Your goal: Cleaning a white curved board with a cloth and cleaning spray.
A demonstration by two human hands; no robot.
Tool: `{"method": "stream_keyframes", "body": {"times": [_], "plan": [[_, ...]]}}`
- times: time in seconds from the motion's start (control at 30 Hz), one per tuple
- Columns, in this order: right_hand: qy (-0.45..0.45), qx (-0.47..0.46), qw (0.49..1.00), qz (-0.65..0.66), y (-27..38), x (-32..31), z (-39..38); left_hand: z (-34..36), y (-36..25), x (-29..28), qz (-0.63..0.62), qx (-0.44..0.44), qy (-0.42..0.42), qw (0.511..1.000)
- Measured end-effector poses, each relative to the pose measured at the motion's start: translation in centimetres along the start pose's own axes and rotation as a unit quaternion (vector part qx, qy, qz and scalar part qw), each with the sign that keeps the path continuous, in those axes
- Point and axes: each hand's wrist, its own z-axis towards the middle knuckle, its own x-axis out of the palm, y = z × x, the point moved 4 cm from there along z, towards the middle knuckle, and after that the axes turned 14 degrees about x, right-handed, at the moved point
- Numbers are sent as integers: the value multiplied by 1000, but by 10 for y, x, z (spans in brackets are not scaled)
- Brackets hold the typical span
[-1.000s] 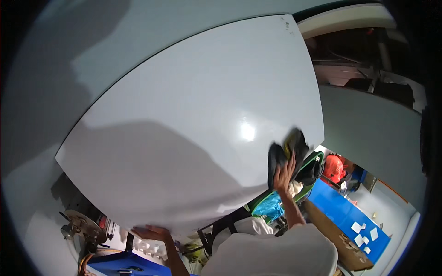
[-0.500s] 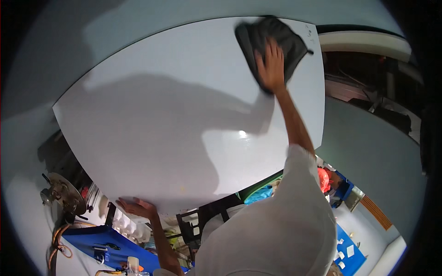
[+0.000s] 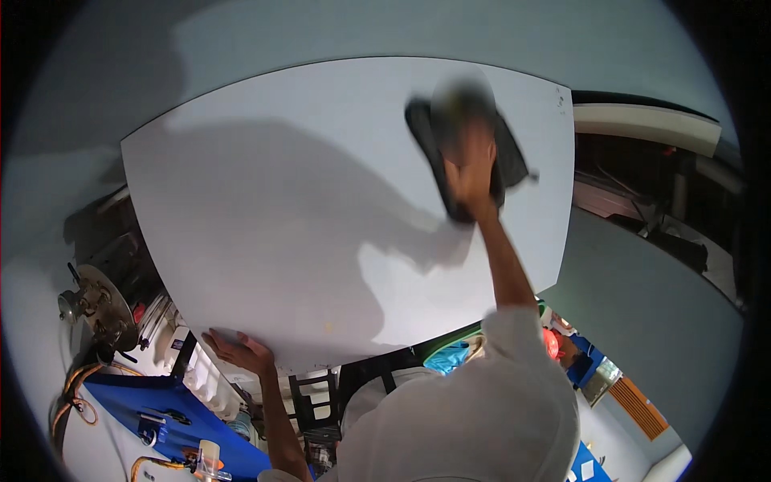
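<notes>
My right hand [image 3: 474, 170] lies flat on a dark grey cloth [image 3: 514, 157], pressing it against the upper right of a large white board [image 3: 281, 241]. Thumb and fingers are stretched out, though a blurred patch covers the fingertips and the upper part of the cloth. At the board's lower left edge rests my left hand [image 3: 241, 352], palm up against the rim with its fingers apart and nothing in them. Small dark marks [image 3: 560, 100] show in the board's upper right corner. My shadow falls across its middle.
A blue panel [image 3: 177, 422] with orange cables stands at lower left, beside a round metal fixture [image 3: 104, 305]. Below the board are a black frame [image 3: 313, 402], white containers and a blue plastic bag [image 3: 447, 358]. Dark clutter fills an opening [image 3: 650, 185] at right.
My right hand and the cloth have moved down the board, away from its top edge. The view has tilted, so the board sits lower in its upper part. My left hand stays at the lower edge.
</notes>
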Motion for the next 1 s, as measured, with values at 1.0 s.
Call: {"method": "stream_keyframes", "body": {"times": [1.0], "plan": [[132, 5, 991, 20, 122, -2, -232, 1, -5, -4, -1, -23, -1, 1000]]}}
